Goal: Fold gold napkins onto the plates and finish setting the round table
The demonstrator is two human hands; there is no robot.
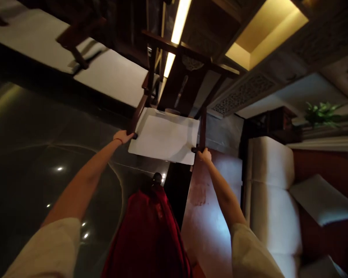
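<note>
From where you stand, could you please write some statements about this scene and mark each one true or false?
1. The left hand and right hand both grip legs of the dark wooden chair. True.
2. The chair's seat is red. False: it is white; the red cloth shows at the bottom of the view.
3. A thin band circles the left wrist. True.
4. The white sofa is left of the chair in view. False: it is to the right.
</note>
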